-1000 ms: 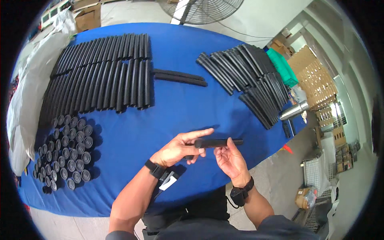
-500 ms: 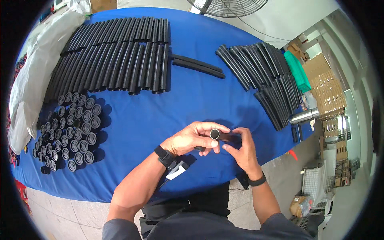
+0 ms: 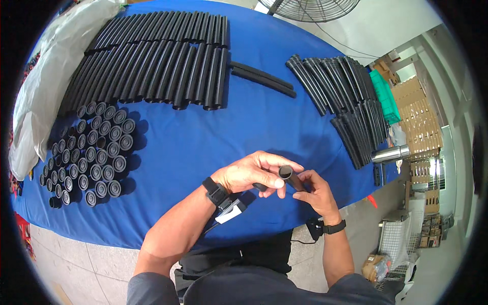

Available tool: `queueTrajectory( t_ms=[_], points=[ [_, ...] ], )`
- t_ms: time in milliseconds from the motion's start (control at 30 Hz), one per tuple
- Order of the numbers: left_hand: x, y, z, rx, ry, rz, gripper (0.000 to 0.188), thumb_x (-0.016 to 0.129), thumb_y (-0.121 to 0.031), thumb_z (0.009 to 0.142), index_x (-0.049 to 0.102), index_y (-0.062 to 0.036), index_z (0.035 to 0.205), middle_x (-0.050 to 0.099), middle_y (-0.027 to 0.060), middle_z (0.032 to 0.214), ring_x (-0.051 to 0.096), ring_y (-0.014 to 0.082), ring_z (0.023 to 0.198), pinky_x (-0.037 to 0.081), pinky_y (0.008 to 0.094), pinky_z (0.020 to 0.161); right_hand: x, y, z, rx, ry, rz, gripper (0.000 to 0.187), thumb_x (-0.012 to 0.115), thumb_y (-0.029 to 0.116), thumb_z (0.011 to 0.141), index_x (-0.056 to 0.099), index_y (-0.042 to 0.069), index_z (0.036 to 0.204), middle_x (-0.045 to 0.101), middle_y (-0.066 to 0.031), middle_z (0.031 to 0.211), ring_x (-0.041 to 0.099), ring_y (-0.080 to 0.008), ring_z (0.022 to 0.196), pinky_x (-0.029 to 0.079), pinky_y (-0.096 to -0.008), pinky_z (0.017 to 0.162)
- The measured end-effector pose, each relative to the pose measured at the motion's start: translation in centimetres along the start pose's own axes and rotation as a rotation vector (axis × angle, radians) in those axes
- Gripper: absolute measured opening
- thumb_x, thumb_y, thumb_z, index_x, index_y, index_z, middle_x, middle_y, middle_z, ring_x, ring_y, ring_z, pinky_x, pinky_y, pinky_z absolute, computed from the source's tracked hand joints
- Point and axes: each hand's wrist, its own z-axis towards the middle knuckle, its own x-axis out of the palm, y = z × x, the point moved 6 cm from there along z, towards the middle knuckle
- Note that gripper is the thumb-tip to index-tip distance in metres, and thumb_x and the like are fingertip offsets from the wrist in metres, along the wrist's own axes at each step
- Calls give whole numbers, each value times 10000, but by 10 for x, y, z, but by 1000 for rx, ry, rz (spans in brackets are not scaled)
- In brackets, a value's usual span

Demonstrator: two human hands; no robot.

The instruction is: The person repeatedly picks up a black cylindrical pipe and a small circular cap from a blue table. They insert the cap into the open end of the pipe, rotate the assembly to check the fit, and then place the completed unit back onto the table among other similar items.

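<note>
My right hand [image 3: 317, 193] is closed round a black tube [image 3: 295, 181], whose open round end points up towards me. Beside that end is my left hand [image 3: 249, 173], its thumb and fingertips close about the tube. A small black part [image 3: 260, 187], perhaps a cap, is tucked in the left hand's curled fingers and mostly hidden. Both hands are above the blue cloth [image 3: 203, 147], near the front edge of the table. To their left stand many round black ringed caps [image 3: 96, 152].
Long black tubes [image 3: 152, 71] lie in two rows at the back left, with two thin black strips [image 3: 263, 81] beside them. Capped black tubes [image 3: 345, 86] are stacked at the right, near a green bin [image 3: 385, 96] and a shiny metal cylinder [image 3: 390, 154]. White plastic sheeting [image 3: 43, 101] covers the left edge.
Both hands have shifted slightly right in the picture. The tube has tilted, so its open end now faces more upward and its side shows down to the right hand.
</note>
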Motion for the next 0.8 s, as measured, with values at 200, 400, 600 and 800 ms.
queueTrajectory(
  t_ms=[200,400,600,800],
  points=[
    [0,0,-2,-22,10,8,507,768,-108,890,632,-4,1368,758,177,865,655,134,597,485,266,525,-1,-10,2,46,190,123,395,809,234,909,647,10,1192,656,-14,1019,588,-118,953,488,-286,856],
    [2,-1,-2,-43,38,-7,510,785,-104,873,642,0,1351,758,173,861,660,139,596,490,268,526,1,-13,-3,7,65,169,468,802,333,913,649,13,1219,674,-40,1088,610,-130,980,491,-293,889],
    [-4,-1,-1,-14,-15,-19,482,812,-103,848,668,4,1295,754,157,856,679,154,617,493,265,526,1,15,-2,-155,31,202,477,863,275,843,628,7,1162,695,-75,1051,654,-196,1010,515,-351,901],
    [-4,0,-1,2,-28,-24,489,800,-97,860,654,-30,1321,756,162,867,663,143,605,483,262,524,-1,22,13,-106,-128,-245,347,813,119,847,630,17,1123,700,-130,1027,693,-275,998,536,-371,883]
  ],
)
